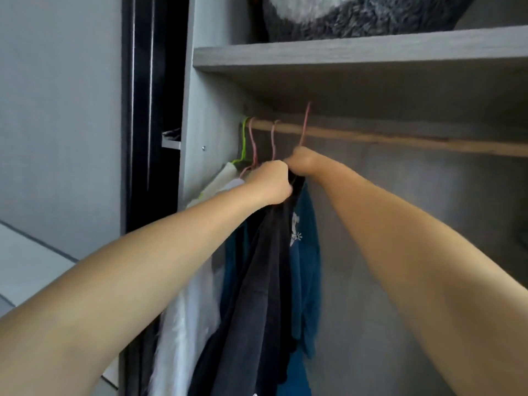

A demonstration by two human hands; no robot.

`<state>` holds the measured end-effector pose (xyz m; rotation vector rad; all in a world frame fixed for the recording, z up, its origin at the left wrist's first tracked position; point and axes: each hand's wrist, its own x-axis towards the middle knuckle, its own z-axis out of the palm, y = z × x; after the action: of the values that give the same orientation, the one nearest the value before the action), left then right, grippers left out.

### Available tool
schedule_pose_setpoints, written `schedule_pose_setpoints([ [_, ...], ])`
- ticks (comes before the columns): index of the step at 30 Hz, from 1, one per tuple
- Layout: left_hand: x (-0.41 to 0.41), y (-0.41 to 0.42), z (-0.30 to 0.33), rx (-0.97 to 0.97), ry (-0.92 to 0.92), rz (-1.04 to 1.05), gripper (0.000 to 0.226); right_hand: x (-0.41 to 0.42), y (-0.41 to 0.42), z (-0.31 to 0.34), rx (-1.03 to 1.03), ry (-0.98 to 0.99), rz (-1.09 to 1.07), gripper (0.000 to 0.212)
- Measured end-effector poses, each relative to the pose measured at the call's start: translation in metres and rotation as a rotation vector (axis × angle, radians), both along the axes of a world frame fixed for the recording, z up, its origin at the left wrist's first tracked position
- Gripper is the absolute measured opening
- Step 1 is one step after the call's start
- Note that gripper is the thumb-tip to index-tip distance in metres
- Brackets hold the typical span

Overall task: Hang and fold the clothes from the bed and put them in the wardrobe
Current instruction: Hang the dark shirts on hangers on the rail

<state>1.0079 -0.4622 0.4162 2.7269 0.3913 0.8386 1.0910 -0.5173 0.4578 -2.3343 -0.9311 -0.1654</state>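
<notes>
Inside the wardrobe, a wooden rail (400,138) runs under a grey shelf (357,50). My right hand (303,161) grips a pink hanger (305,124) whose hook points up in front of the rail, level with it. A dark garment (257,281) hangs from that hanger, and my left hand (271,181) grips its top beside the right hand. A teal garment (305,252) with a white print hangs just behind it. A white garment (188,324) hangs at the far left. One green hanger (244,138) and two pink hangers (253,141) sit hooked on the rail.
A grey and white fluffy thing (357,15) lies on the upper shelf. The rail stretches bare to the right. A dark sliding door edge (145,110) stands left of the wardrobe side wall (211,110), with a grey wall further left.
</notes>
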Motion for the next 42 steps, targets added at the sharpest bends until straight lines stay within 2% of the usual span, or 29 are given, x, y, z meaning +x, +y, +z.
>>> schedule_pose_setpoints([
  [3,0.016,0.018,-0.024,0.212,0.206,0.177,0.048,0.013,0.023,-0.025,-0.127,0.0,0.049,0.042],
  [5,0.019,0.03,-0.04,0.253,0.257,0.211,0.057,0.019,0.038,-0.04,-0.064,-0.026,0.099,0.047],
  [9,0.008,0.046,-0.051,0.411,0.259,0.267,0.073,0.019,0.041,-0.048,0.066,0.112,0.183,0.067],
  [13,-0.007,0.035,-0.067,0.675,0.207,0.291,0.083,0.024,0.01,-0.076,0.093,0.036,0.055,0.061],
  [16,-0.016,0.015,-0.081,0.76,0.189,0.207,0.073,0.028,-0.032,-0.106,0.079,-0.001,-0.082,0.052],
  [18,-0.019,-0.004,-0.088,0.743,0.221,0.132,0.06,0.024,-0.069,-0.122,0.016,-0.016,-0.161,0.045],
  [25,-0.025,-0.09,-0.123,0.6,0.239,-0.187,0.037,-0.046,-0.215,-0.157,-0.126,-0.135,-0.479,0.037],
  [30,-0.038,-0.172,-0.165,0.464,0.136,-0.536,0.028,-0.122,-0.301,-0.197,-0.266,-0.169,-0.709,0.032],
  [34,-0.059,-0.236,-0.216,0.291,0.125,-0.774,0.031,-0.185,-0.359,-0.247,-0.36,-0.061,-0.847,0.037],
  [37,-0.08,-0.283,-0.26,0.292,0.179,-0.902,0.032,-0.234,-0.407,-0.291,-0.439,0.068,-0.936,0.038],
  [42,-0.131,-0.364,-0.317,0.308,0.338,-1.103,0.038,-0.317,-0.485,-0.357,-0.406,0.305,-1.112,0.033],
])
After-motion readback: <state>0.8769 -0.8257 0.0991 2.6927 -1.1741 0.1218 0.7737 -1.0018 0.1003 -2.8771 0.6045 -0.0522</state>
